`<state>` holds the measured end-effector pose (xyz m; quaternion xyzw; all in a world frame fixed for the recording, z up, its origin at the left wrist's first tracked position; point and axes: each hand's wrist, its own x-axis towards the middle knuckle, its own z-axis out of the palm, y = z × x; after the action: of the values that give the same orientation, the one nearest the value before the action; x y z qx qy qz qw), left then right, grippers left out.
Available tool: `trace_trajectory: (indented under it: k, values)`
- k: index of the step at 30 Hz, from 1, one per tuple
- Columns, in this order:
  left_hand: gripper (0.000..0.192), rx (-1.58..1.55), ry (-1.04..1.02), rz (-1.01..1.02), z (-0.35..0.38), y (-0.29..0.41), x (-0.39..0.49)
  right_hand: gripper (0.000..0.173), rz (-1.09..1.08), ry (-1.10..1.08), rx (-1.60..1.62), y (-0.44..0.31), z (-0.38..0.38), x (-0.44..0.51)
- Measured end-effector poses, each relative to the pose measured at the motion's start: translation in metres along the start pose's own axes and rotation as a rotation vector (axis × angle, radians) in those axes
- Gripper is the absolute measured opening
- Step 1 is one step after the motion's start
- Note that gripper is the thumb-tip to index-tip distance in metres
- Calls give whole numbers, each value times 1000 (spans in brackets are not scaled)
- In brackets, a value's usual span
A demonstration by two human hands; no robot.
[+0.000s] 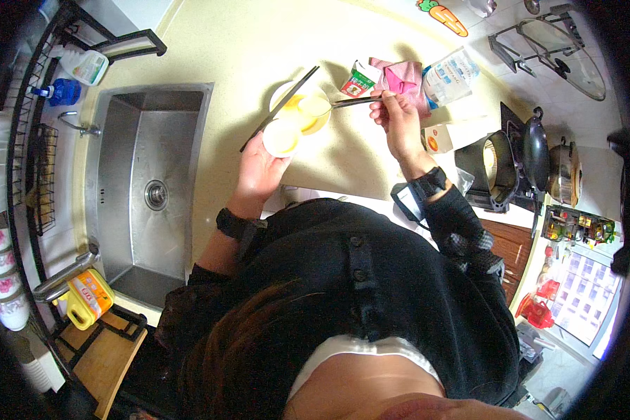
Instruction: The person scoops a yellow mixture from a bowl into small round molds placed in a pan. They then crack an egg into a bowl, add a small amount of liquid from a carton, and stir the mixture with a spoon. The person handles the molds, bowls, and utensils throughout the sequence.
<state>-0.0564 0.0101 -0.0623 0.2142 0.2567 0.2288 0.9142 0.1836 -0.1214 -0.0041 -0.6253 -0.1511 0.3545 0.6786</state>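
My left hand point(262, 167) holds a small white cup point(281, 138) tilted at the near edge of a white bowl point(323, 93). Yellow liquid shows in the bowl, and some yellow is in the cup. A pair of dark chopsticks point(305, 79) lies across the bowl's left side, their lower ends beside the cup. My right hand point(396, 115) grips the dark handle of a metal spoon point(358, 101). The spoon's bowl is over the white bowl, and glare hides what it holds.
Behind the bowl stand a green and red milk carton point(361, 80), a pink cloth point(422, 84) and a plastic packet point(451, 77). To the left is a steel sink point(160, 142). A black air fryer basket point(499, 173) with a paper liner and a black pan point(535, 152) are on the right.
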Motion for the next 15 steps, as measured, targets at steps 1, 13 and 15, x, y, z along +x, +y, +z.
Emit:
trace_trajectory:
  k: [1, 13, 15]
  values:
    - [43, 137, -57, 66, 1, -3, 1, 28, -23, -26, -19, -8, 0, -4]
    - [44, -177, -44, -83, 15, -8, 19, 27, -241, -143, -279, -35, 34, -53]
    - [44, -192, -25, -85, 18, -8, 18, 24, -331, -173, -416, -38, 38, -61]
